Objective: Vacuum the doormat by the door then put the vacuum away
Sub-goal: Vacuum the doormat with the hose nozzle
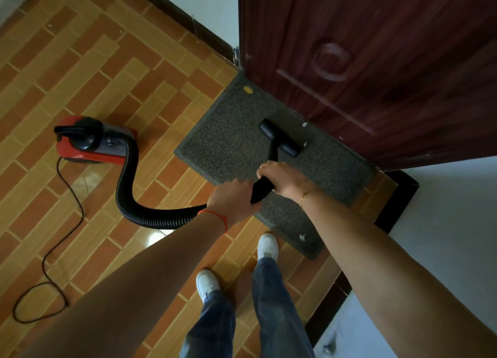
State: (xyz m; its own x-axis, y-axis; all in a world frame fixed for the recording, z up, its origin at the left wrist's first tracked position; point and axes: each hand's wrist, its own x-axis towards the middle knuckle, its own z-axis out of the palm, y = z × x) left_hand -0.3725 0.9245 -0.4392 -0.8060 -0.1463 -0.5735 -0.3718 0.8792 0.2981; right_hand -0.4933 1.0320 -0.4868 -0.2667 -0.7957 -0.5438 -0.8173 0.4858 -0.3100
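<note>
Both hands, left hand and right hand, curl their fingers round the wand to steer the nozzle over the doormat.

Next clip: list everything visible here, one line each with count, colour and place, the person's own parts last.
doormat: one, dark grey, on the floor against the door.
floor nozzle: one, black, on the doormat.
wand: one, black, gripped by both hands.
hose: one, black ribbed, curving from canister to wand.
vacuum canister: one, red and black, on the tiles left of the mat.
power cord: one, black, trailing over the tiles.
door: one, dark red-brown, behind the mat.
debris: one yellow bit, a few white scraps, on the mat.
left hand: red string bracelet.
right hand: gold bracelet.
shoes: two, white.
</note>
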